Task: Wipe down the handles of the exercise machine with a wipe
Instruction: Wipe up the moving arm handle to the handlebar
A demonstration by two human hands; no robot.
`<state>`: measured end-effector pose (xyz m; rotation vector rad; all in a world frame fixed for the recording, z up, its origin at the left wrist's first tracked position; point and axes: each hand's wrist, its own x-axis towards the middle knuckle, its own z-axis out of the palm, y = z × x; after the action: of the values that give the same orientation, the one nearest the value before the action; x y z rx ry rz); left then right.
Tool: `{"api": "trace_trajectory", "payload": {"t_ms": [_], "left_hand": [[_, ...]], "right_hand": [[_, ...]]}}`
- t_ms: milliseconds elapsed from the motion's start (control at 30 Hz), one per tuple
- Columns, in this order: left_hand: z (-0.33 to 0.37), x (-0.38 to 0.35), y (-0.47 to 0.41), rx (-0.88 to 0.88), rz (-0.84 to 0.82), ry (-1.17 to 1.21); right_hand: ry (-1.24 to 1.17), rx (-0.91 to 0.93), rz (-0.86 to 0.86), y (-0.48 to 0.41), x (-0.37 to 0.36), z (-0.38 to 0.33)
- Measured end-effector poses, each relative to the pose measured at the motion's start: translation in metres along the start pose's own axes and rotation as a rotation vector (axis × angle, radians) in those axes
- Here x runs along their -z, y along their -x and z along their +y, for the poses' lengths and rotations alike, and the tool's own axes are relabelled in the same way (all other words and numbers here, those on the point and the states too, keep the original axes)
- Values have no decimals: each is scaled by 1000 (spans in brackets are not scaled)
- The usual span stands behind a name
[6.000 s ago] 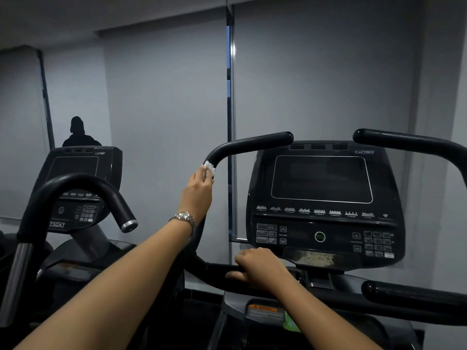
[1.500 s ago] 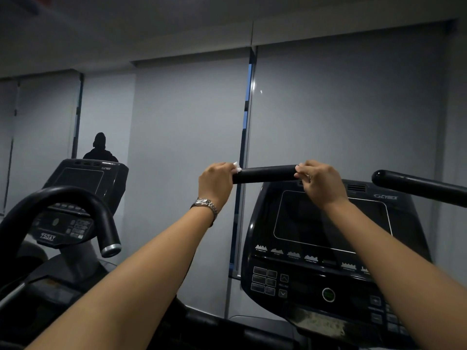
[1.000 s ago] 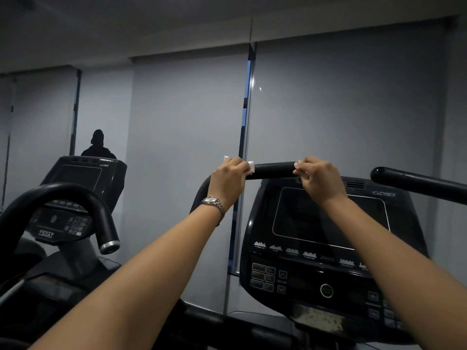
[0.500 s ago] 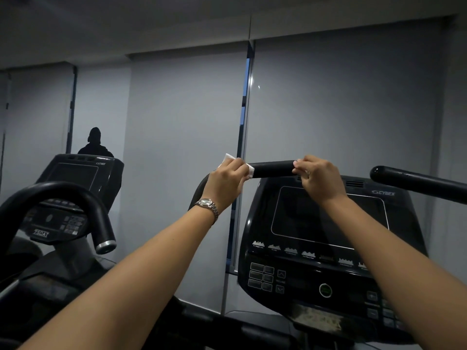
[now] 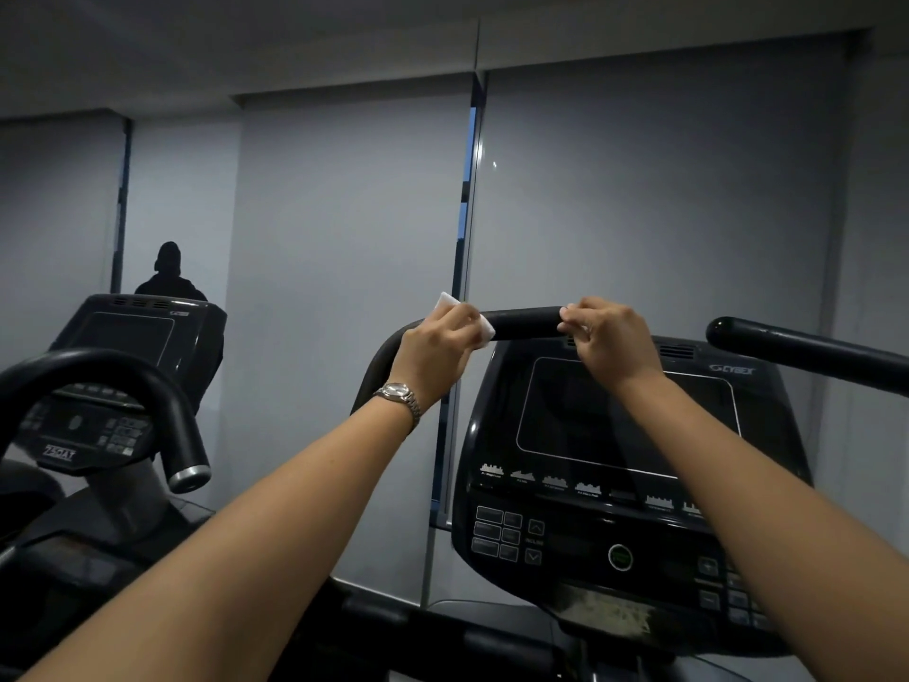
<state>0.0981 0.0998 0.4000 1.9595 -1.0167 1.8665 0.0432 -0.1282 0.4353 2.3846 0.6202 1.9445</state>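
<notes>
The machine's left handle (image 5: 521,323) is a black padded bar that curves up and runs level above the console (image 5: 624,465). My left hand (image 5: 433,354), with a metal watch on the wrist, is wrapped round the bar near its bend with a white wipe (image 5: 484,328) pressed under the fingers; a corner of the wipe (image 5: 446,300) sticks out above the knuckles. My right hand (image 5: 612,339) grips the free end of the same bar. The right handle (image 5: 806,349) juts in from the right edge, untouched.
A second machine stands at the left with its own console (image 5: 118,381) and a curved black handle (image 5: 147,401) with a silver end cap. A dark figure of a person (image 5: 169,270) is behind it. Grey roller blinds (image 5: 344,287) cover the windows ahead.
Six seconds ago my left hand wiped the lower bend while my right hand held a lower bar. Since then both hands sit on the top bar, and the wipe has slid slightly along it.
</notes>
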Motion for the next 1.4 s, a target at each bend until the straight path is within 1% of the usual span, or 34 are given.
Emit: {"api": "trace_trajectory", "payload": {"t_ms": [167,267,333,433,500,567,633,667,700,767,833,900,933,967,1033,1100,1167,1200,1333,1400], "left_hand": [[9,-2,-15,183,-16,60],[20,-9,-23,126,-66,88],[17,-9,-19,144,-63,97],[17,-7,-14,284,-12,141],[26,-8,-17,374,-2,142],[36,-8,-21,399,-19,106],[44,-7,-26,304,-72,83],[46,-6,-30,233,-110,81],[46,-5,-33,171,-144,85],[43,-5,-39,115,-174,99],[38,-7,-38,171,-159,122],[39,-12,-33,285,-104,135],[42,-14,-31,316,-85,120],[47,-16,-32,310,-77,102],[56,-17,-41,225,-95,109],[63,-19,-55,144,-163,147],[65,-22,-62,113,-192,156],[63,-23,-60,116,-178,151],[56,-28,-38,198,-34,99],[58,-28,-42,211,-15,70]], "right_hand": [[-19,-13,19,0,-2,1],[-25,-15,16,0,-2,1],[-17,-33,1,-1,-1,-1],[0,-55,-56,1,4,-5],[22,-90,-157,2,12,-6],[60,-115,-334,0,21,-8],[102,-126,-499,-4,33,-10],[123,-132,-539,-4,38,-8],[152,-143,-530,-4,45,-5],[259,-192,-403,1,58,7],[363,-297,-252,7,74,22],[399,-408,-181,14,90,35],[421,-435,-188,18,97,40],[458,-440,-214,22,101,44],[505,-427,-256,31,103,49],[503,-433,-248,37,99,52],[519,-428,-234,38,95,54],[525,-422,-226,37,94,54],[540,-383,-226,35,94,60],[563,-362,-236,35,93,64]]}}
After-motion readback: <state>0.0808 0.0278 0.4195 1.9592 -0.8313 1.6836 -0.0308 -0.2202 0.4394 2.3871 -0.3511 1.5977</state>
